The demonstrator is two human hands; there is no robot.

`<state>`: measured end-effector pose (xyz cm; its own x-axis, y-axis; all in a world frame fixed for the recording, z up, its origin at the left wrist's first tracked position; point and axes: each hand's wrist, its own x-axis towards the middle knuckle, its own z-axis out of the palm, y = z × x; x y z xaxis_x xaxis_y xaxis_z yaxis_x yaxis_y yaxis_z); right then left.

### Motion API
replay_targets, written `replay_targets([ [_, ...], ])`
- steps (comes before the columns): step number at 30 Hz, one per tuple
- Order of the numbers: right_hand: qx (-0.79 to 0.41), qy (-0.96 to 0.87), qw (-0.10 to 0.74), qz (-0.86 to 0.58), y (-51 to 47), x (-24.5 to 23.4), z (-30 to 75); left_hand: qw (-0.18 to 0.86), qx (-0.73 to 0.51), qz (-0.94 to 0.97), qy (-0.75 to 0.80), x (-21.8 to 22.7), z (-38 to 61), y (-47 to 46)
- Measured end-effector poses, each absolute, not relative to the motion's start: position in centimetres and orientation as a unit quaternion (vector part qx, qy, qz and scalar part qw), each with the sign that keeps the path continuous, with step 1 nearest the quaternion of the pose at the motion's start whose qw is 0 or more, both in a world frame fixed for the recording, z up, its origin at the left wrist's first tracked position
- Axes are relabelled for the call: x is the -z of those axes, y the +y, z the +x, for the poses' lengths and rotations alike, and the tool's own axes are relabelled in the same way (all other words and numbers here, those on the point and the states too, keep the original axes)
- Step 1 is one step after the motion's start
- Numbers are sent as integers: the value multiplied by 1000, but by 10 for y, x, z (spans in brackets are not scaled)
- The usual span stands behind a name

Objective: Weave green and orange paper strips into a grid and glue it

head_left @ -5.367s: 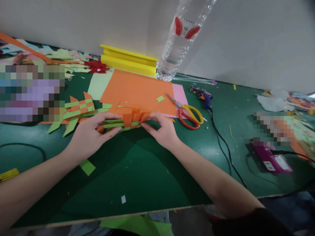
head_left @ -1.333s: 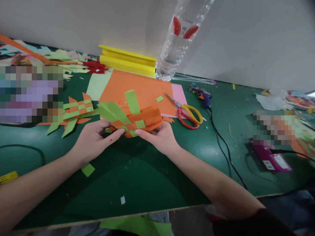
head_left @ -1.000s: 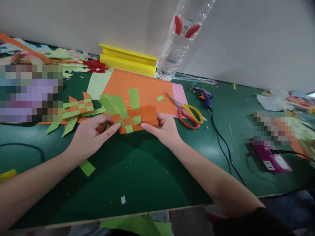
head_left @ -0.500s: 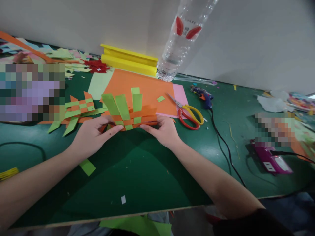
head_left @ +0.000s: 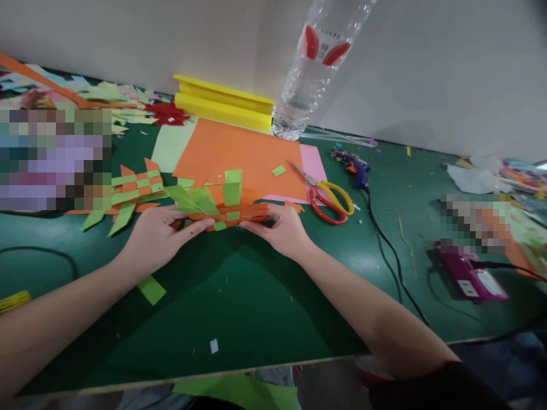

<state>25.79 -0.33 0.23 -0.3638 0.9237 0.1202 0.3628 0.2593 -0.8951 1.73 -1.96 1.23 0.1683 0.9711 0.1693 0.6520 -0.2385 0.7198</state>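
Between my two hands is a piece woven from orange and green paper strips point(head_left: 232, 216). My left hand point(head_left: 160, 234) pinches its left end, thumb on the near edge. At the right end my right hand point(head_left: 282, 228) grips the orange strips, its thumb also along the near edge. Green strip ends rise and lean back from the weave. The fingers behind the paper are partly hidden. Left of my left hand lies a second orange and green woven piece point(head_left: 139, 185). An orange paper sheet point(head_left: 243, 151) lies just beyond my hands.
Scissors point(head_left: 327, 193) with red and yellow handles lie right of the sheet. Beyond them are a glue gun point(head_left: 352, 167) and its black cord. A plastic bottle point(head_left: 314, 80) stands by the wall beside a folded yellow strip point(head_left: 222, 108). Paper scraps point(head_left: 115, 94) crowd the back left.
The woven piece has tilted in my hands, so its green strip ends now lean lower and further back. Both hands keep their hold and have barely shifted.
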Motion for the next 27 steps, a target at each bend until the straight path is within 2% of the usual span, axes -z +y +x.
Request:
replay_targets([
  [9,-383,-738,321,-454,-2,-5,259,225,-321,735,553,-10,15,-19],
  [16,-398,-716,395,-415,1,-1,261,214,-311,765,522,-5,14,-16],
  [27,-343,-758,333,-443,3,-5,261,286,-364,743,484,-1,18,-17],
])
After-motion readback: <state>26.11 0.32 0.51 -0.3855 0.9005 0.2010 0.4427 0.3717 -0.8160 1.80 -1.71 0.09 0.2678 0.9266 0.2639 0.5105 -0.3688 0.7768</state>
